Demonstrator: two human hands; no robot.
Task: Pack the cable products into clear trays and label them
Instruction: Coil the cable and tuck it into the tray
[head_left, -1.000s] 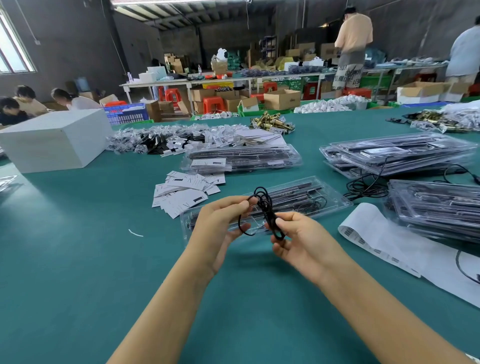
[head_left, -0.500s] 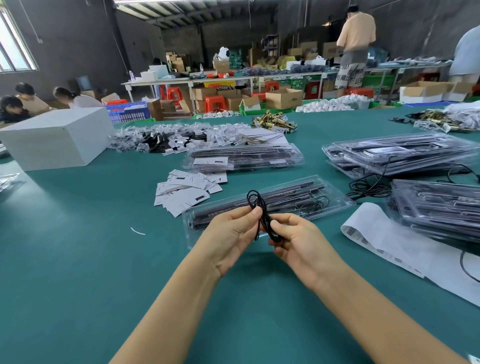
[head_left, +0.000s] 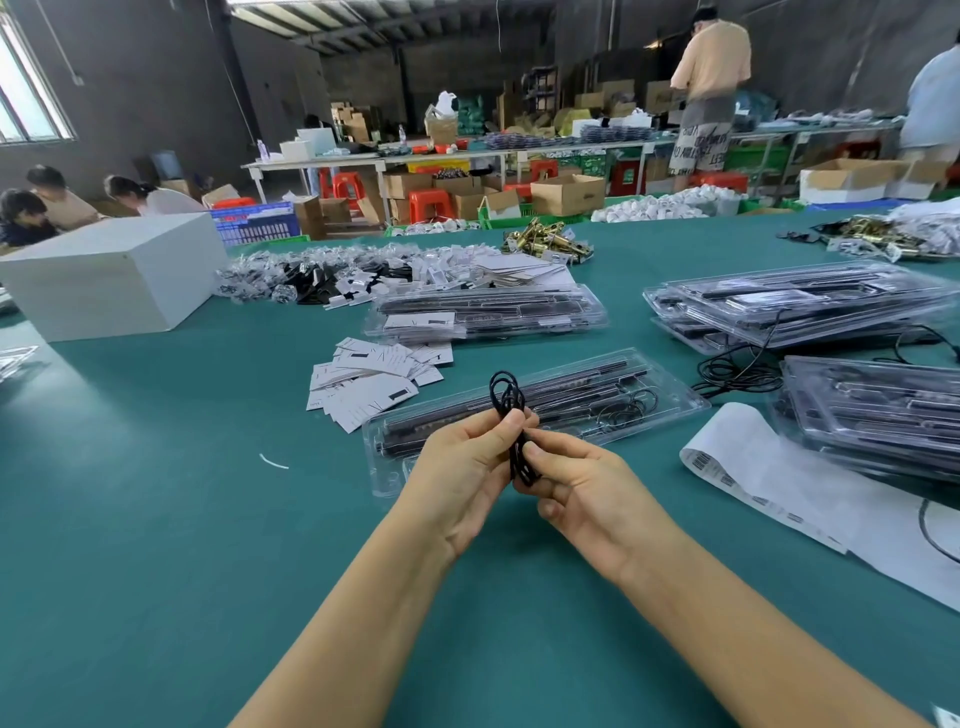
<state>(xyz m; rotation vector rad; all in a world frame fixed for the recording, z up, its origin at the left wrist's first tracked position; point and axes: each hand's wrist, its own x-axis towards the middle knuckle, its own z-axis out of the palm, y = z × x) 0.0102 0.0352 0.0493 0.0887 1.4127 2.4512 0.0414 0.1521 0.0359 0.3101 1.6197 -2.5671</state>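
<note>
A thin black cable (head_left: 508, 399), folded into a small bundle of loops, stands upright between both hands above the green table. My left hand (head_left: 467, 470) pinches the bundle near its top. My right hand (head_left: 582, 486) grips its lower part, which is partly hidden by the fingers. Just behind the hands lies an open clear tray (head_left: 670, 392) holding black rods and a coiled cable. White label cards (head_left: 371, 376) lie scattered left of it.
Stacks of filled clear trays sit at the right (head_left: 872, 415), far right (head_left: 800, 306) and centre back (head_left: 488, 314). A barcode label strip (head_left: 769, 467) lies at the right, loose black cable (head_left: 737, 371) beside it. A white box (head_left: 111, 280) stands at left. People work at the back.
The hands have drawn closer together, squeezing the cable loops into a tighter, narrower bundle; the side loop seen a second ago is folded in.
</note>
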